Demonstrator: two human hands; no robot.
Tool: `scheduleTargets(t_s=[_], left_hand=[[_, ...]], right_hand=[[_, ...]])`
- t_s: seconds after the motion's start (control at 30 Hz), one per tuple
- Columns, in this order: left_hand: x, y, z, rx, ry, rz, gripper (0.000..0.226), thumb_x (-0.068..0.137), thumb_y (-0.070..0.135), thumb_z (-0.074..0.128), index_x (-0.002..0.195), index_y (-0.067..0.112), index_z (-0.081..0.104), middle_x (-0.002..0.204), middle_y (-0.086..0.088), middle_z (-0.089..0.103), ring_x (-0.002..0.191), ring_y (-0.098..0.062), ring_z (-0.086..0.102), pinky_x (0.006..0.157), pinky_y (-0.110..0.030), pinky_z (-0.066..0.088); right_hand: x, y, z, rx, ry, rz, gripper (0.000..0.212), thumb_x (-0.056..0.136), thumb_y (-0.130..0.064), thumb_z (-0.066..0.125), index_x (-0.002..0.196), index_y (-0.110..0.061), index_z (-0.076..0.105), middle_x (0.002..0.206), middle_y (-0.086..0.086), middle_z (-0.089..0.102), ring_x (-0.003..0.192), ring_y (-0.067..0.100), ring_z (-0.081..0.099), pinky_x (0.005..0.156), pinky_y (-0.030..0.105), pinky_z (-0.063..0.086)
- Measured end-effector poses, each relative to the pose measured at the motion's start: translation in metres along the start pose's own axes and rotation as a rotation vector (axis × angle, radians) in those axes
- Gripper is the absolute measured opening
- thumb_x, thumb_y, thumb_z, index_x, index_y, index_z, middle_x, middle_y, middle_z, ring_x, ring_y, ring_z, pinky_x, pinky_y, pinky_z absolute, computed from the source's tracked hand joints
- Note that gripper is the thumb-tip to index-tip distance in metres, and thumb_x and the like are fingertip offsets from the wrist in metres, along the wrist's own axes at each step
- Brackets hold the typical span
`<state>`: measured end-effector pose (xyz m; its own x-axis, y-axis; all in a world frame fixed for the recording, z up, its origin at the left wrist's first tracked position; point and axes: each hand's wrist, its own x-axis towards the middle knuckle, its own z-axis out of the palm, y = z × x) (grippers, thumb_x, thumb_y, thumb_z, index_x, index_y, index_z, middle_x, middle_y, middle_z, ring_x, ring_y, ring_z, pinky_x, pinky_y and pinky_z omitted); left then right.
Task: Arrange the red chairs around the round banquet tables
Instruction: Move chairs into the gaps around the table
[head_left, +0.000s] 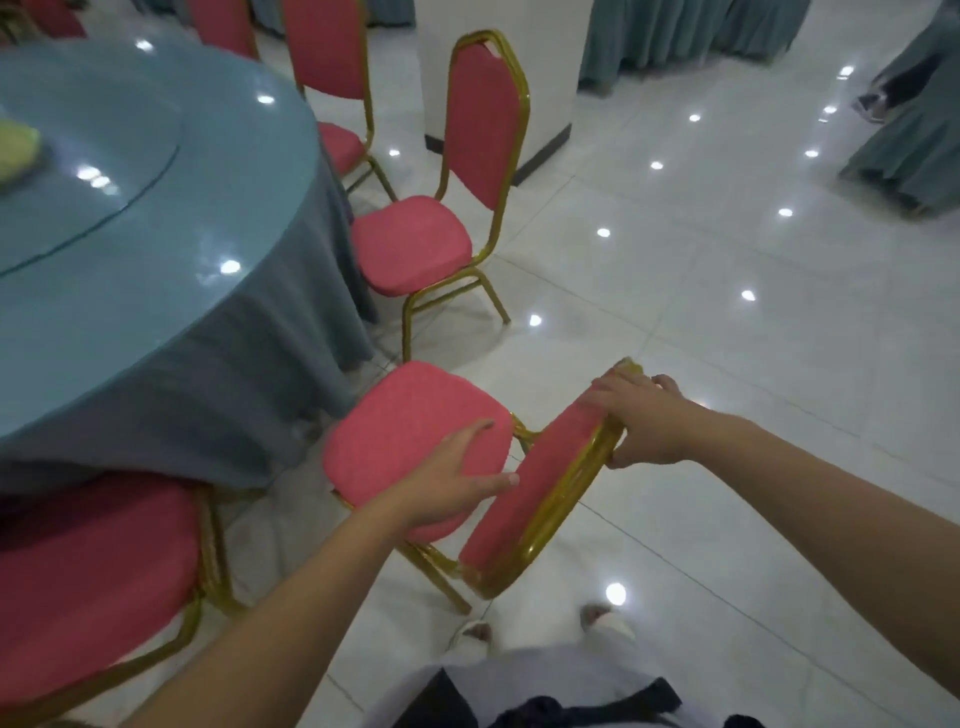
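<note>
Holding one red chair (405, 431), of perhaps five, with two hands (447, 488) (644, 426).

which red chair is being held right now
The middle chair, nearest the person: right hand grips its backrest, left hand rests on its seat. The others stand untouched.

Seen from head height, wide-angle, facing forward and steeply down past the wearer's own feet (608, 621). Very near the left hand (452, 483) and right hand (644, 421) at the red chair (405, 431), with the round bench (130, 249) at left and glossy floor (727, 338) running off to the right. Bowed toward the frame edges, as from one wide lens.
</note>
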<state>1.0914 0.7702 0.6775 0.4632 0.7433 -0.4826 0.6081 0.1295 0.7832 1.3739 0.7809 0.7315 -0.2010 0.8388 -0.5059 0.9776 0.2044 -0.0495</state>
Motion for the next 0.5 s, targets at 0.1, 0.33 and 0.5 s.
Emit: scheduleTargets(t_s=[0.1,0.33,0.5], left_hand=[[-0.002,-0.009,0.001,-0.079,0.031,-0.1,0.086,0.059,0.085,0.067,0.134,0.063,0.031,0.14,0.021,0.037,0.129,-0.012,0.041,0.102,-0.042,0.046],[-0.026,0.008,0.067,-0.197,-0.08,-0.321,0.089,0.064,0.077,0.071,0.141,0.052,0.035,0.136,0.027,0.042,0.128,-0.006,0.044,0.103,-0.027,0.041],[-0.028,0.017,0.126,-0.1,0.315,-0.388,0.065,0.076,0.049,0.077,0.134,0.047,0.048,0.118,0.017,0.06,0.1,0.0,0.06,0.085,-0.017,0.048]], right_hand=[[0.037,0.011,-0.012,-0.189,-0.168,-0.155,0.084,0.074,-0.058,0.074,0.145,-0.049,0.032,0.152,-0.009,0.035,0.146,0.027,0.022,0.115,0.056,0.017],[0.075,0.045,-0.018,-0.086,-0.283,-0.433,0.074,0.07,-0.057,0.078,0.135,-0.053,0.043,0.124,-0.021,0.052,0.119,0.012,0.049,0.096,0.039,0.032],[0.08,0.075,0.008,-0.052,0.027,-0.391,0.063,0.078,-0.058,0.07,0.135,-0.043,0.048,0.14,-0.012,0.049,0.14,0.021,0.033,0.109,0.056,0.028]])
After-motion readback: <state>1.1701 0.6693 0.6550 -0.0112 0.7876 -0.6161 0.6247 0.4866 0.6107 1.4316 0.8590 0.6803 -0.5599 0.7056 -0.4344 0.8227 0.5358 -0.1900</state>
